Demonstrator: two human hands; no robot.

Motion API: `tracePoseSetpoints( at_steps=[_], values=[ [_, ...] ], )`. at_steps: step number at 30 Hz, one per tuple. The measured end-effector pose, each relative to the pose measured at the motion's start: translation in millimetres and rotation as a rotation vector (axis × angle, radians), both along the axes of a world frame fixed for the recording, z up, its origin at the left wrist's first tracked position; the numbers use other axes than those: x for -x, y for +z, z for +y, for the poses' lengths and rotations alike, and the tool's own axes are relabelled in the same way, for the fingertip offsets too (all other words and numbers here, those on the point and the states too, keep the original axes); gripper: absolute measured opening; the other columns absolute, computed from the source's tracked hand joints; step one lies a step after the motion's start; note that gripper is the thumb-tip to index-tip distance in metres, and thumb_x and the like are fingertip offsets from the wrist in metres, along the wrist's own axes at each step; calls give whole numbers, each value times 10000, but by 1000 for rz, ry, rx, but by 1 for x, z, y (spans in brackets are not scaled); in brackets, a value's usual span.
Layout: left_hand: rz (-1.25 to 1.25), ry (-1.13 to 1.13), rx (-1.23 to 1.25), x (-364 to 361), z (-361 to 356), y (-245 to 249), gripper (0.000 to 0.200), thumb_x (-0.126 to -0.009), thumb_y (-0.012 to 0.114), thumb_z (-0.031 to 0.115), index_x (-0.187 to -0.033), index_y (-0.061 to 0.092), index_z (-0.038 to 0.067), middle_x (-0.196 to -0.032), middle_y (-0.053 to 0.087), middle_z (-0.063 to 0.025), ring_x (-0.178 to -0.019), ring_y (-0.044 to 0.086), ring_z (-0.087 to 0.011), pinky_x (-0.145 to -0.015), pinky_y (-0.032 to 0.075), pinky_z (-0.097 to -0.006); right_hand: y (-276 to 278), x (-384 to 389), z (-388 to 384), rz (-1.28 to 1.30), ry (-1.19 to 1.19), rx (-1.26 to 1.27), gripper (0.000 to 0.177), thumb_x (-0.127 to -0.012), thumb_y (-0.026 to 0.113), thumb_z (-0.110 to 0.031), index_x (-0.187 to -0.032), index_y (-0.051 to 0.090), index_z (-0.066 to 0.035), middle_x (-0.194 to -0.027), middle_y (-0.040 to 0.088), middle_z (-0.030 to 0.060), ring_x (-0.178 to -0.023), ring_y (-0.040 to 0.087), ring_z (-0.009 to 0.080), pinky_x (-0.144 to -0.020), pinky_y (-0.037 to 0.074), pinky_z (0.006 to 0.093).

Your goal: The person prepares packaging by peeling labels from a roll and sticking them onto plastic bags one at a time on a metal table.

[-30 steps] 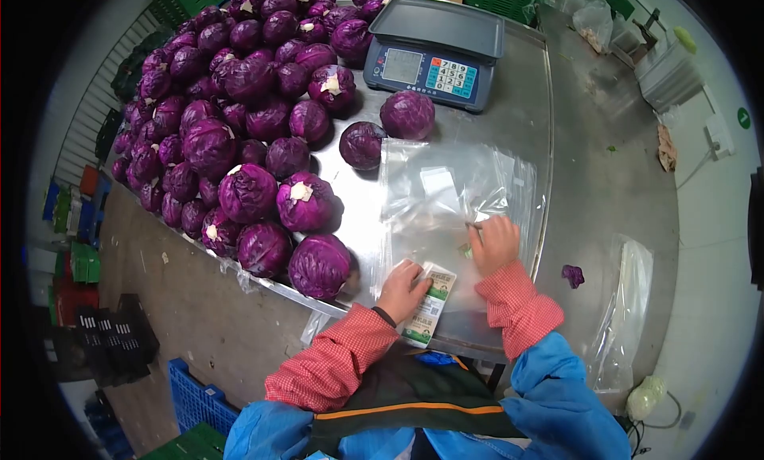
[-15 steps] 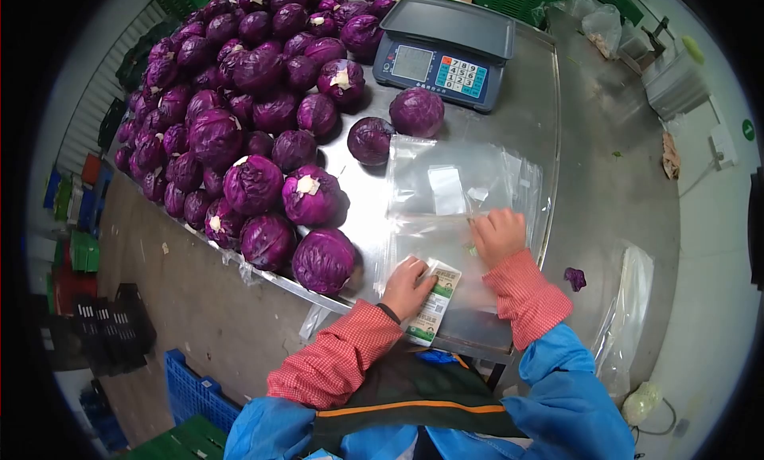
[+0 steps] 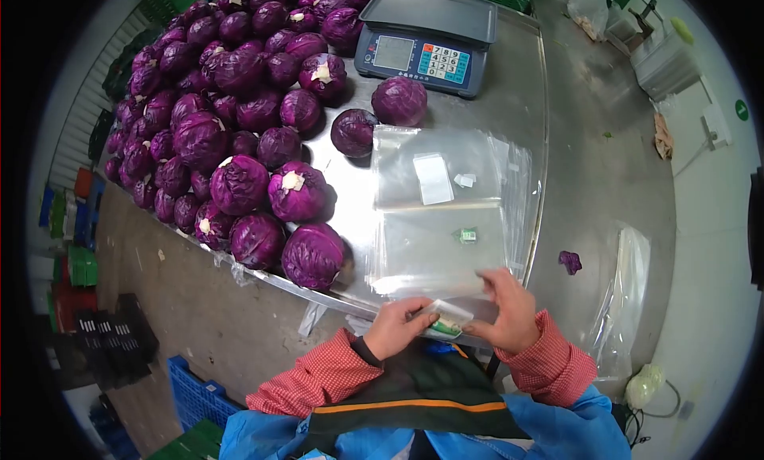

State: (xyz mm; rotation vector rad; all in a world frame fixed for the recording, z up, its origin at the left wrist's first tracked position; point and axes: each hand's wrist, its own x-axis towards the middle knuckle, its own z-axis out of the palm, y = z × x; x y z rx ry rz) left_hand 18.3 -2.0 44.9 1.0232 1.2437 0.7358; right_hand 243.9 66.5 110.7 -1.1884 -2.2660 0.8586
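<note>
Near the table's front edge my left hand (image 3: 398,326) pinches a strip of printed green-and-white labels (image 3: 447,320) by its left side. The strip is bent, with part of it hidden. My right hand (image 3: 512,315) has its thumb on the strip's right side, while its index finger stretches away and is blurred. Just beyond both hands lies a stack of clear plastic bags (image 3: 434,249). A small green-and-white label (image 3: 468,235) shows on the bags, and a white paper rectangle (image 3: 433,179) with a smaller white piece (image 3: 465,180) lies farther up.
Many red cabbages (image 3: 239,185) are heaped on the left of the metal table (image 3: 517,86). One loose cabbage (image 3: 399,102) sits between the bags and a digital scale (image 3: 426,50). Clear plastic sheeting (image 3: 621,301) and a purple leaf scrap (image 3: 570,263) lie to the right.
My right hand has drawn back from the bags to the label strip. My left hand has lifted and bent the strip, which lay flat before. The small green label on the bags is now uncovered.
</note>
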Motion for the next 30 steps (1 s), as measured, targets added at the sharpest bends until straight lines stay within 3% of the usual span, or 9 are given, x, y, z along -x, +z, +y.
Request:
tracePoseSetpoints(
  at_steps=[2, 6, 10, 13, 16, 19, 22, 26, 30],
  values=[
    [-23, 25, 37, 0, 7, 4, 140, -934, 689, 136, -998, 661, 14, -833, 616, 38, -767, 517, -30, -668, 448, -219, 7, 14, -3, 48, -62, 367, 477, -742, 813, -367, -1037, 626, -42, -834, 579, 96, -711, 603, 272, -665, 498, 376],
    [-34, 184, -28, -3, 14, -13, 171, -943, 687, 147, -871, 600, 19, -819, 599, 30, -758, 497, -32, -672, 416, -197, -23, 28, -4, 75, -102, 380, 262, -828, 741, -178, -1032, 645, -45, -794, 616, 122, -687, 643, 251, -606, 503, 334],
    [-267, 317, 131, -12, 20, -9, 215, -902, 735, 207, -964, 663, 14, -816, 633, 20, -783, 549, -68, -688, 470, -246, -34, 37, 1, 99, -70, -147, 135, -874, 686, -112, -963, 655, -16, -776, 635, 141, -640, 642, 266, -590, 506, 346],
    [-287, 80, 261, -10, 15, 0, 357, -903, 730, 179, -1208, 648, 13, -1038, 687, -13, -897, 606, -88, -819, 494, -253, -31, 35, 13, 85, -82, -182, 96, -889, 664, -87, -927, 674, 0, -808, 666, 160, -661, 657, 284, -606, 514, 346],
    [-284, -204, 242, -7, -2, -35, 434, -876, 748, 176, -1259, 624, 14, -1166, 684, -47, -975, 634, -140, -893, 500, -303, -40, 29, 50, 346, -471, 76, 93, -899, 641, -68, -926, 694, 4, -834, 688, 170, -704, 667, 319, -616, 515, 342],
    [-59, -317, 254, 3, -14, -40, 442, -843, 766, 218, -1212, 661, -1, -1106, 718, -99, -988, 662, -189, -922, 497, -319, -76, 28, 91, 385, -435, 280, 139, -912, 634, -113, -947, 696, 6, -863, 710, 180, -738, 676, 346, -635, 522, 369],
    [219, -461, 224, 17, -13, -25, 429, -822, 765, 332, -1121, 713, 29, -971, 739, -148, -908, 693, -227, -864, 515, -324, -110, 45, 97, 23, -368, 168, 212, -902, 664, -197, -951, 699, 6, -874, 715, 186, -768, 685, 353, -650, 524, 403],
    [282, -506, 161, 24, -15, -29, 416, -837, 739, 364, -1140, 711, 79, -965, 735, -150, -887, 700, -271, -833, 521, -342, -136, 55, 96, -437, -68, -79, 465, -885, 694, -340, -1200, 582, -17, -943, 672, 192, -823, 675, 368, -710, 540, 454],
    [329, -378, -66, 24, -13, -31, 383, -845, 729, 325, -1138, 704, 79, -975, 717, -145, -889, 682, -311, -817, 524, -366, -101, 46, 83, -432, -3, -17, 477, -883, 688, -362, -1190, 537, -30, -987, 648, 175, -832, 670, 354, -736, 543, 449]
  ],
)
